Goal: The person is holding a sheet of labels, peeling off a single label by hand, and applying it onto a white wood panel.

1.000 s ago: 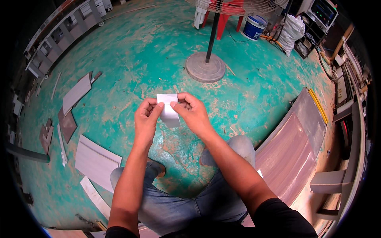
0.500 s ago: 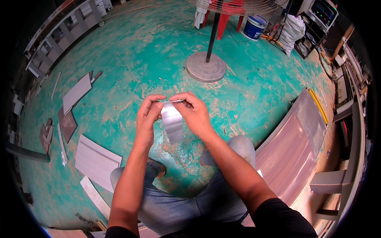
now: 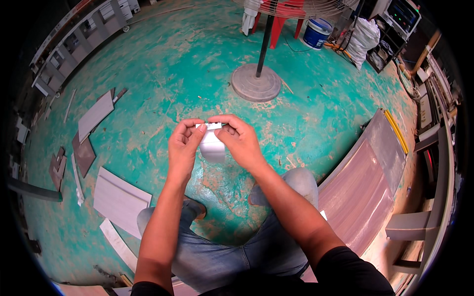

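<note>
Above the floor, between my knees, I hold a strip of white labels [image 3: 212, 148] with both hands. Its top edge is pinched between thumb and fingers on each side, and a small printed label [image 3: 209, 126] shows there. Below my fingers the rest of the strip hangs down, curled and shiny. My left hand [image 3: 182, 150] is closed on the strip's left end. Opposite it, my right hand [image 3: 242, 143] grips the right end, its thumb lying over the front. The two hands are close together, with fingertips almost touching.
A stand fan's round base [image 3: 256, 83] is on the green floor [image 3: 168, 74] ahead. Grey panels [image 3: 121, 200] and offcuts lie at left. A stack of brown boards [image 3: 358, 192] is at right. Farther back are a blue bucket [image 3: 317, 34] and a white sack [image 3: 363, 42].
The top of the strip has tilted so that its printed label faces me. The hanging part now looks shorter and more curled. Both hands have barely moved.
</note>
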Tool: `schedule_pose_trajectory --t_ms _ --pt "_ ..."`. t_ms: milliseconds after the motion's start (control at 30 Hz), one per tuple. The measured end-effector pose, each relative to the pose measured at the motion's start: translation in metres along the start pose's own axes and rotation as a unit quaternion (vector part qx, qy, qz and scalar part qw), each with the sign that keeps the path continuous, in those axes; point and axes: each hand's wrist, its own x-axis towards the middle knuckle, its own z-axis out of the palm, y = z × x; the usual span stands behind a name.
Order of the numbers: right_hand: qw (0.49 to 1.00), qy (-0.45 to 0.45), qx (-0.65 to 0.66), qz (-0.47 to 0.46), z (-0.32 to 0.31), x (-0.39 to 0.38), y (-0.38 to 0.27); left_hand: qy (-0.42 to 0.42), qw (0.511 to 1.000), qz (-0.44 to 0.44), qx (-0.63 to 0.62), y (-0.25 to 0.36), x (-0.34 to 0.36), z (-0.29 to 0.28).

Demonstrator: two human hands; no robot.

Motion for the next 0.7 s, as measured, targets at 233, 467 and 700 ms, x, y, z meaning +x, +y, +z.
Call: schedule_pose_trajectory --t_ms 233,467,700 --pt "0.998 -0.01 0.055 0.036 0.001 0.002 -0.004 0.003 1.0 0.008 0.008 0.002 0.0 0.0" --pt "1.0 -0.001 0.01 0.012 0.0 0.003 0.005 -0.005 1.0 0.006 0.009 0.002 -0.001 0.0" --pt "1.0 -0.011 -0.023 0.018 -0.002 0.003 0.0 -0.011 1.0 0.001 -0.001 -0.001 0.0 -0.002"
